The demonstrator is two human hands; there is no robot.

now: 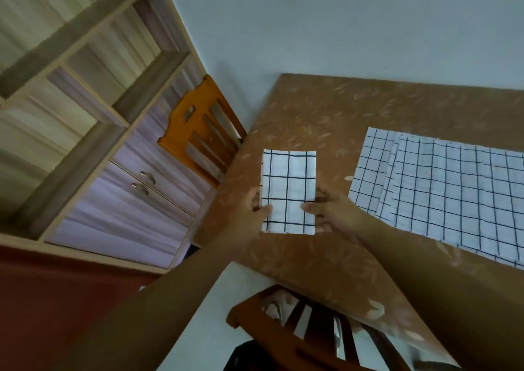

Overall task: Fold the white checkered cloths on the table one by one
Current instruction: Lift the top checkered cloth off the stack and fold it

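Note:
A white checkered cloth folded into a small rectangle (287, 183) lies over the brown patterned table (312, 110). My left hand (256, 207) grips its left edge, thumb on top. On the opposite edge my right hand (326, 210) holds it the same way, thumb on the cloth and fingers underneath. To the right lie two unfolded white checkered cloths (450, 189), spread flat and overlapping, one partly under the other.
An orange wooden chair (198, 127) stands at the table's left side, against a wooden cabinet (107, 149) with shelves and doors. A darker wooden chair (306, 331) sits close in front of me, at the table's near edge. The wall is behind the table.

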